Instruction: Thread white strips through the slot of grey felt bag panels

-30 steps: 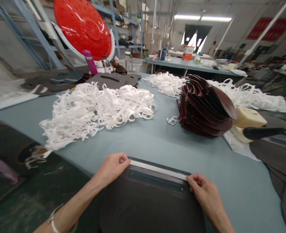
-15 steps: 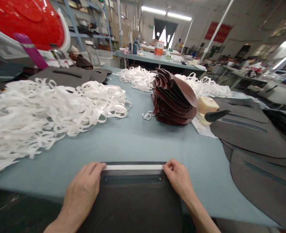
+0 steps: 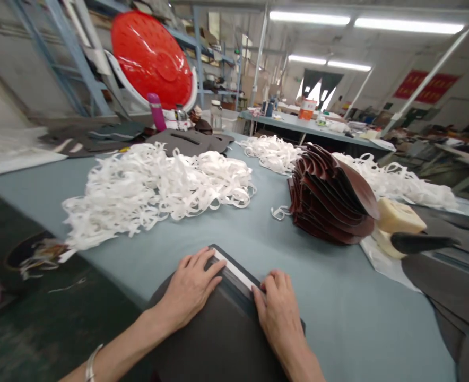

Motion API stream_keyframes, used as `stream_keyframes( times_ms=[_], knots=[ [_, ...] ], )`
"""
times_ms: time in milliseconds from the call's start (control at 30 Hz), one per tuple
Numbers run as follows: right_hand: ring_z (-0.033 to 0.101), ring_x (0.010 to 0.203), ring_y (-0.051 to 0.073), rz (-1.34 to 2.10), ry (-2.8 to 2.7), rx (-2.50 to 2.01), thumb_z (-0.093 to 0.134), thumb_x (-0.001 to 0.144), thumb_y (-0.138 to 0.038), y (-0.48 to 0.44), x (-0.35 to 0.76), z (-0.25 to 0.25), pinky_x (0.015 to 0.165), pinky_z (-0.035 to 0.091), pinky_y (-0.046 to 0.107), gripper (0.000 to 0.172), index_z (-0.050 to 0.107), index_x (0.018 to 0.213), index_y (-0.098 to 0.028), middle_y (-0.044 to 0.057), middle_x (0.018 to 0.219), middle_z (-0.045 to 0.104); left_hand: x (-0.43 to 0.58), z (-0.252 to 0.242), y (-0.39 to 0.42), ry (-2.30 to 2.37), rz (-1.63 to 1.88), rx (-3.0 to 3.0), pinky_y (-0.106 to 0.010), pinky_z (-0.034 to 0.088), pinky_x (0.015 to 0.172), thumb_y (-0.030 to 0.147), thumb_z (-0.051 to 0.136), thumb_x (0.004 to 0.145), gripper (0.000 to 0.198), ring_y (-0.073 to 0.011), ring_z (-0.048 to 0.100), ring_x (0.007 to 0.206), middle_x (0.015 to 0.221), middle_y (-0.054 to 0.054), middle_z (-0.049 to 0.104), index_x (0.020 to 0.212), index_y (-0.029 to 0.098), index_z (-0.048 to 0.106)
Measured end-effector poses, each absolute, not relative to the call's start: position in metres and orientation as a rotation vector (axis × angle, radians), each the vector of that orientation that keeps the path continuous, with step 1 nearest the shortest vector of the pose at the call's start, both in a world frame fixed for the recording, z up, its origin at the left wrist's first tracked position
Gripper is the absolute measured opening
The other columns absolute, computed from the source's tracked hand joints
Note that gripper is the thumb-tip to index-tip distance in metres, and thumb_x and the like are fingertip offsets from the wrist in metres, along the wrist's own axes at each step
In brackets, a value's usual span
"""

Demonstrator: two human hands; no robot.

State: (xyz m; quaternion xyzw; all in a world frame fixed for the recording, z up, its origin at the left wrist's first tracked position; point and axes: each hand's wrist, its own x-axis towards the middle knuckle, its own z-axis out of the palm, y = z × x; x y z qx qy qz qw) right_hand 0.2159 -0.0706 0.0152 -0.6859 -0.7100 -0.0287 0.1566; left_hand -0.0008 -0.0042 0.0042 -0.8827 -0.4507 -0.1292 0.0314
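A dark grey flat panel (image 3: 218,339) lies at the table's front edge, turned at a slant. Along its far edge runs a narrow white strip (image 3: 236,273). My left hand (image 3: 190,286) rests on the strip's far-left end, fingers stretched out and lying flat. At the other end of the strip is my right hand (image 3: 280,310), with curled fingers and the thumb tip against the strip. The strip's right end is hidden under that hand.
Heaps of white tape (image 3: 166,183) lie on the blue-green table (image 3: 226,228). A stack of dark red pieces (image 3: 330,199) stands beyond my right hand. Right of it are a cream block (image 3: 401,215), a black pointed object (image 3: 423,242) and more grey panels (image 3: 433,276).
The view has swung left. The panel has turned to a slant. My left hand has gone from gripping the strip's end to lying flat on it; my right hand stays at the other end.
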Motion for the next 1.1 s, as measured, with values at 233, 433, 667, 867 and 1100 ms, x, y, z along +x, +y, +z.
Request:
stream_keyframes(
  times_ms=[233,433,667,867,1100],
  knots=[
    [0.058,0.080,0.026,-0.136,-2.039,-2.229,0.052,0.089,-0.041,-0.040,0.205,0.018,0.067,0.039,0.035,0.027,0.059,0.076,-0.019,0.009,0.078,0.061,0.000,-0.002,-0.005,-1.498,-0.593,-2.694,-0.045,0.033,0.104,0.036,0.045,0.092,0.041,-0.0253,0.042,0.127,0.134,-0.011,0.051,0.129,0.018,0.047],
    [0.057,0.089,0.026,-0.097,-2.044,-2.182,0.055,0.086,-0.021,-0.015,0.175,0.019,0.067,0.039,0.032,0.007,0.061,0.083,-0.018,0.010,0.090,0.062,0.000,0.002,-0.006,-1.532,-0.603,-2.704,-0.047,0.034,0.103,0.036,0.046,0.092,0.040,-0.0263,0.043,0.126,0.133,-0.011,0.052,0.127,0.019,0.048],
    [0.060,0.071,0.021,-0.032,-2.052,-2.227,0.050,0.091,-0.029,-0.013,0.175,0.021,0.061,0.034,0.030,0.014,0.057,0.087,-0.018,0.006,0.074,0.064,-0.001,0.001,-0.006,-1.556,-0.620,-2.712,-0.046,0.033,0.104,0.037,0.047,0.091,0.042,-0.0262,0.043,0.126,0.133,-0.010,0.052,0.129,0.019,0.047],
    [0.058,0.089,0.026,-0.069,-2.059,-2.185,0.052,0.090,-0.027,-0.009,0.167,0.022,0.065,0.034,0.031,0.014,0.059,0.082,-0.018,0.010,0.090,0.064,0.000,0.007,-0.008,-1.603,-0.628,-2.718,-0.046,0.033,0.104,0.037,0.047,0.091,0.040,-0.0260,0.043,0.126,0.132,-0.010,0.052,0.127,0.019,0.048],
    [0.058,0.081,0.023,0.074,-2.030,-2.076,0.047,0.092,-0.024,-0.001,0.164,0.014,0.066,0.035,0.031,0.018,0.061,0.081,-0.019,0.007,0.081,0.065,-0.001,0.004,-0.008,-1.600,-0.656,-2.713,-0.046,0.033,0.104,0.038,0.048,0.091,0.042,-0.0265,0.044,0.125,0.132,-0.010,0.052,0.129,0.020,0.046]
  ],
)
